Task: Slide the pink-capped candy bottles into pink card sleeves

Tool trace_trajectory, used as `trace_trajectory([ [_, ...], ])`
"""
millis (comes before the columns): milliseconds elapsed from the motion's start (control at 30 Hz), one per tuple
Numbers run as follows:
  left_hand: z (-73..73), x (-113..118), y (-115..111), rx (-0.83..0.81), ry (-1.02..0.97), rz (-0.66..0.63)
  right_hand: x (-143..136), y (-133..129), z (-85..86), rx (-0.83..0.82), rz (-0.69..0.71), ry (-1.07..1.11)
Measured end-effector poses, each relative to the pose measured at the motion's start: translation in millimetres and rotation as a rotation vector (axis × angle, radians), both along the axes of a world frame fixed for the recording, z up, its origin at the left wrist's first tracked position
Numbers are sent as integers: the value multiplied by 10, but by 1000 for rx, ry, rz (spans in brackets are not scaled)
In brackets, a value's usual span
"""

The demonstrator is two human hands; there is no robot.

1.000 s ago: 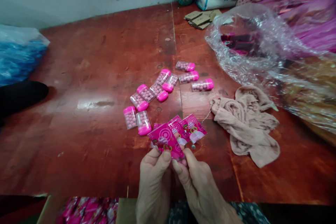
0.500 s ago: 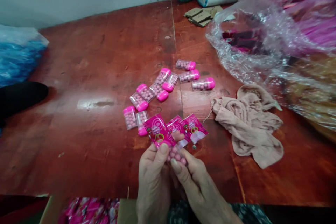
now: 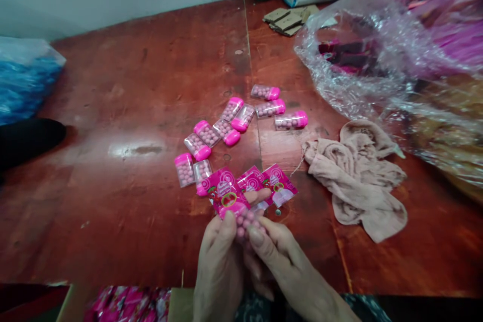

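Observation:
Near the table's front edge, my left hand (image 3: 219, 256) pinches a pink printed wrapper (image 3: 225, 190) with its thumb on the lower edge. My right hand (image 3: 285, 251) grips a clear candy container (image 3: 246, 221) full of pink balls, thumb on its face. The container meets the wrapper's lower end; whether it sits inside cannot be told. Two more printed wrappers (image 3: 278, 183) lie just beyond my right fingers, partly overlapping. Farther up, several candy containers (image 3: 207, 133) with bright pink caps lie loosely scattered on the table.
A crumpled beige cloth (image 3: 358, 176) lies to the right, below a large clear plastic bag (image 3: 400, 35). Cardboard pieces (image 3: 289, 21) lie at the back. On the left are a blue-filled bag (image 3: 26, 80) and a dark rounded object (image 3: 32, 143). Pink packets (image 3: 130, 304) fill a box below the edge.
Both hands stay close together. The left thumb has shifted slightly left on the wrapper, and more of the container's pink balls show between my thumbs.

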State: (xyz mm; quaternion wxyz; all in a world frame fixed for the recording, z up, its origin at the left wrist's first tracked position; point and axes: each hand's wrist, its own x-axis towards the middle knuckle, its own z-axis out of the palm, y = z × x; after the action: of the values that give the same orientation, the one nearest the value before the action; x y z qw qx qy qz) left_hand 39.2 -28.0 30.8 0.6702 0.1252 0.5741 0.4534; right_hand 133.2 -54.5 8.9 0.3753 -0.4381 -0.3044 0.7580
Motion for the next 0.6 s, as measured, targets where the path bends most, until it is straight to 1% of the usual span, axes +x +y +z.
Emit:
trace_trajectory([
  [67, 0, -12, 21, 14, -45, -41, -24, -2, -3, 16, -33, -77],
  [133, 1, -9, 32, 16, -83, -32, -60, -32, -11, 29, -112, -240],
  [167, 1, -3, 34, 6, -89, -17, -79, -52, -19, 32, -127, -303],
  [233, 1, 17, 31, -24, -83, 10, -113, -94, -41, 33, -99, -370],
  [300, 2, 48, 17, -49, -35, 52, -143, -131, -54, 41, -60, -410],
  [333, 3, 66, 6, -55, 1, 71, -155, -146, -53, 46, -70, -438],
  [433, 11, 111, -43, -87, 128, 107, -170, -172, -16, 55, -172, -513],
  [500, 16, 113, -76, -117, 179, 114, -151, -157, 15, 50, -214, -481],
  [533, 16, 101, -86, -118, 180, 113, -131, -135, 24, 36, -220, -427],
  [567, 13, 82, -90, -105, 167, 104, -107, -104, 28, 13, -205, -331],
  [600, 9, 56, -86, -81, 146, 85, -81, -66, 25, -24, -168, -192],
])
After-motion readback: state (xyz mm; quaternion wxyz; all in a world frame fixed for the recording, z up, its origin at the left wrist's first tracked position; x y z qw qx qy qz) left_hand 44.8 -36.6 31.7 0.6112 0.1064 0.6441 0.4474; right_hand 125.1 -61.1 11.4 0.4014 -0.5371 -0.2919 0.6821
